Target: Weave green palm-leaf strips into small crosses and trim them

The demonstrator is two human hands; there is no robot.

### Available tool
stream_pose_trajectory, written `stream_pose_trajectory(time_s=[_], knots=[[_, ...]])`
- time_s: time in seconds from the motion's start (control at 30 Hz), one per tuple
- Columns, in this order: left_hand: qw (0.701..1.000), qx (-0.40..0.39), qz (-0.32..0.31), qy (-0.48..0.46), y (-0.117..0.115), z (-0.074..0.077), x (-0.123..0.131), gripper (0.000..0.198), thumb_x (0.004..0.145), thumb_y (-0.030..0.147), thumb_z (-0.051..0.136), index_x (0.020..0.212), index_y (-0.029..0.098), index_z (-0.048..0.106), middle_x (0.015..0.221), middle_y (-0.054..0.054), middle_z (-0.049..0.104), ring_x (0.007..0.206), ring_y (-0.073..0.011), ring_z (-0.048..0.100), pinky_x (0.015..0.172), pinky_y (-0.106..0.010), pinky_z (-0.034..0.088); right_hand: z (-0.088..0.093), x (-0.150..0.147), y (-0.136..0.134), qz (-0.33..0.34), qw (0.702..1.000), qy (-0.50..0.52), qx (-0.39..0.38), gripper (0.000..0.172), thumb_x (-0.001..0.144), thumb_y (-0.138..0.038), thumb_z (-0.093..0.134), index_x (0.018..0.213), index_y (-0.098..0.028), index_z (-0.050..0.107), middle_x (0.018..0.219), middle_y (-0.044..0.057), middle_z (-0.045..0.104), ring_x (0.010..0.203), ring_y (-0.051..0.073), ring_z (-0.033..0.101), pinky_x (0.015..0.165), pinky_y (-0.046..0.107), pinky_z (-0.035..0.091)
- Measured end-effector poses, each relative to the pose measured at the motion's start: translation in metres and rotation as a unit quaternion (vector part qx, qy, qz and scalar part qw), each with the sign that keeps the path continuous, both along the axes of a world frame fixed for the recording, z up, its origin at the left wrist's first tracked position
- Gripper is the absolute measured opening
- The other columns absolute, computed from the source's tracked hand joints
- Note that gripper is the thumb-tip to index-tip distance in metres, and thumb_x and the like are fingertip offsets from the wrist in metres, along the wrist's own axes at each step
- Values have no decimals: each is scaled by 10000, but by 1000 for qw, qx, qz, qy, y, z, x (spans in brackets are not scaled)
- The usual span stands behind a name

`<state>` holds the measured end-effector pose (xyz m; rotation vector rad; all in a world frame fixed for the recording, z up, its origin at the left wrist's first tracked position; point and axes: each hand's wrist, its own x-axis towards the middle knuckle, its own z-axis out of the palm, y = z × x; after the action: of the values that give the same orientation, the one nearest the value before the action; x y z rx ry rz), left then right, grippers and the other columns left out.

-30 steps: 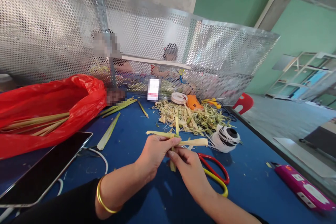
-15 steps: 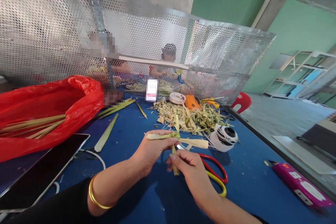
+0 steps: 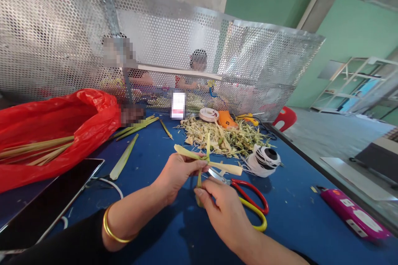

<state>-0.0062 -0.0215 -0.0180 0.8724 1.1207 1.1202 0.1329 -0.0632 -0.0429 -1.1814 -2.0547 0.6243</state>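
Between my hands is a cross of pale green leaf strips (image 3: pixel 226 168), joined by a small knot in the middle. My left hand (image 3: pixel 178 174) pinches it close to that knot, with strips sticking out left, up and right. The fingers of my right hand (image 3: pixel 217 198) close on the strip that hangs down toward me. Beneath and right of the right hand lie scissors (image 3: pixel 253 194) with one red and one yellow handle; their blades are partly hidden. A single leaf strip (image 3: pixel 124 158) rests on the blue table to the left.
A heap of leaf scraps (image 3: pixel 224 136) lies behind my hands, with a tape roll (image 3: pixel 209 114) beside it. To the right are a white string spool (image 3: pixel 264 160) and a purple packet (image 3: pixel 353 213). A red bag (image 3: pixel 93 112) and a tablet (image 3: pixel 52 203) occupy the left. People sit behind a perforated screen (image 3: pixel 168 29).
My right hand has shifted slightly left with the lower strip, which now slants and bends. The leaf cross has turned a little, and more of the scissor blades shows.
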Motion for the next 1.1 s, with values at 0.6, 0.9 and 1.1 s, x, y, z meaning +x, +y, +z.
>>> stream_pose_trajectory(time_s=[0.6, 0.9, 1.1], knots=[[998, 5, -23, 60, 0, -11, 3, 205, 632, 287, 751, 718, 115, 678, 582, 4, 623, 521, -87, 555, 540, -215, 463, 5, 17, 19, -29, 963, -180, 198, 282, 916, -145, 374, 659, -183, 482, 594, 1, 542, 554, 132, 463, 723, 303, 319], [996, 3, -66, 65, 2, -7, -2, 225, 631, 264, 714, 805, 120, 713, 513, 28, 561, 444, -76, 485, 469, -214, 416, 25, 33, 17, -51, 974, -110, 193, 158, 887, -270, 497, 813, -192, 612, 715, 32, 606, 681, 169, 530, 727, 327, 367], [959, 1, -233, 164, -8, -5, 4, 73, 610, 209, 633, 623, 149, 673, 454, 42, 519, 413, -81, 438, 389, -197, 315, 26, 37, 29, -43, 998, 36, -19, 129, 781, -329, 628, 808, -209, 667, 800, 32, 605, 717, 166, 549, 619, 272, 424]])
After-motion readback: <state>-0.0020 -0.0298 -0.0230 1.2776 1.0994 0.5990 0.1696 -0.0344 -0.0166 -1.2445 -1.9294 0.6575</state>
